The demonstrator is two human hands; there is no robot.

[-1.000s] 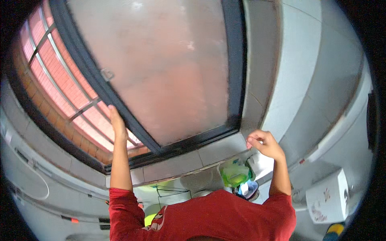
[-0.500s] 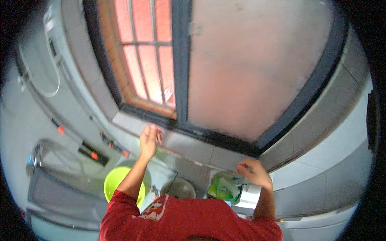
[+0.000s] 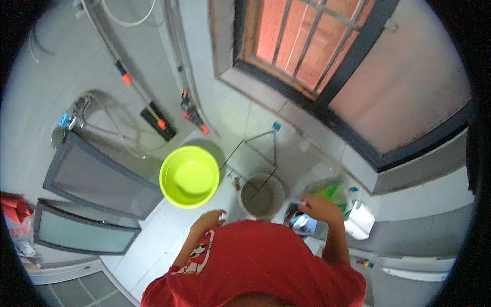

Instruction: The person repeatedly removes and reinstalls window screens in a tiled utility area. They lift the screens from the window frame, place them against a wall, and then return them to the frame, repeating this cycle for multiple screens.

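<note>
My left hand (image 3: 208,221) is held low at the front of my red shirt, fingers slightly curled and apart, with nothing visible in it. Nearest to it are a lime-yellow basin (image 3: 174,190), which looks empty, and a round grey bucket (image 3: 244,190) on the tiled floor. My right hand (image 3: 321,207) hangs over a blue-and-dark package (image 3: 303,225), its fingers loosely bent and apart, and I see nothing in them. Beside that hand lie a clear plastic bag with something bright green (image 3: 330,192) inside and a white box-like thing (image 3: 359,221).
Two long-handled mops (image 3: 161,123) (image 3: 193,115) lean on the left wall near a shower fitting (image 3: 76,115). Grey-framed panels (image 3: 102,181) stand at the left. A dark-framed window (image 3: 319,110) with bars fills the upper right. A thin triangular frame (image 3: 275,148) is behind the bucket.
My view has swung down and left, bringing the floor, basin and bucket into sight. My left hand has come down from near the window sill to my front; my right hand stays at the right.
</note>
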